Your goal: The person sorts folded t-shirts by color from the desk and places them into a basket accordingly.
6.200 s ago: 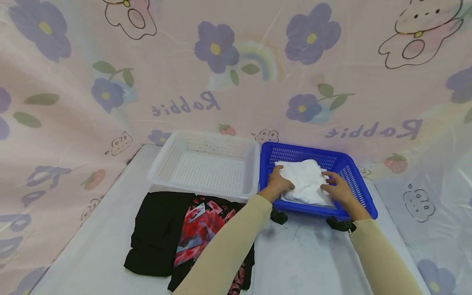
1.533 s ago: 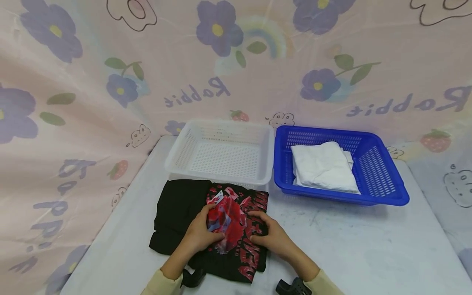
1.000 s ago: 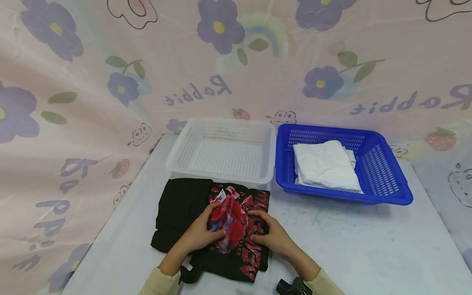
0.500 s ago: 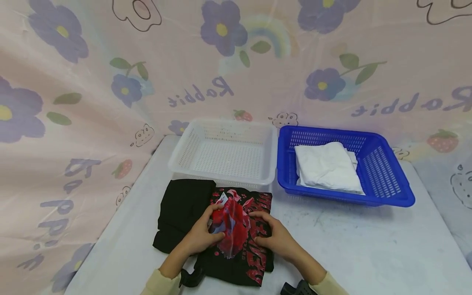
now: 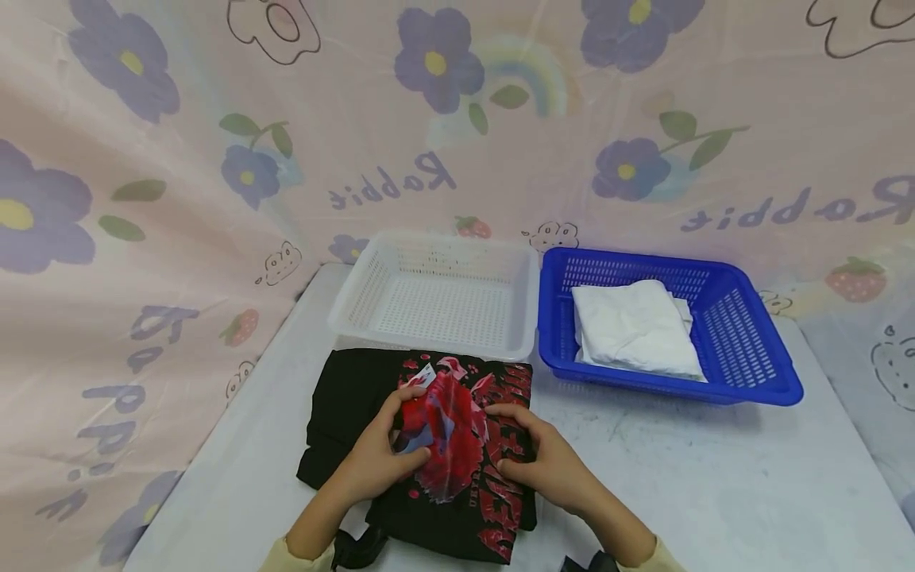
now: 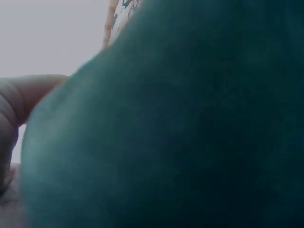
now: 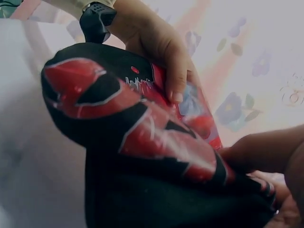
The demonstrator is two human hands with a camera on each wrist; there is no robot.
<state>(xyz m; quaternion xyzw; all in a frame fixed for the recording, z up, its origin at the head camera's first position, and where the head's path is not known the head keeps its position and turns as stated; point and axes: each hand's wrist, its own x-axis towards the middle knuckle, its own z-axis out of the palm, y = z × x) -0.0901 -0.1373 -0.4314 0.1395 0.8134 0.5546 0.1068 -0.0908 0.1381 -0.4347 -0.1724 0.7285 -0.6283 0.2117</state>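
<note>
A folded black shirt with a red print lies on the white table in front of the white basket. My left hand grips its left part, fingers curled over the red print. My right hand grips its right part, fingers bent over the fold. The right wrist view shows the shirt bunched up, the left hand on top and the right hand at the lower right. Dark cloth fills the left wrist view, with one finger at the edge.
The white basket holds nothing. To its right stands a blue basket with a folded white cloth inside. A pink flowered curtain rings the table on the back and both sides. Bare tabletop lies to the right of the shirt.
Six seconds ago both hands lay on the white cloth in the blue basket; now they are on the black shirt. Over the last second they have gathered the shirt slightly.
</note>
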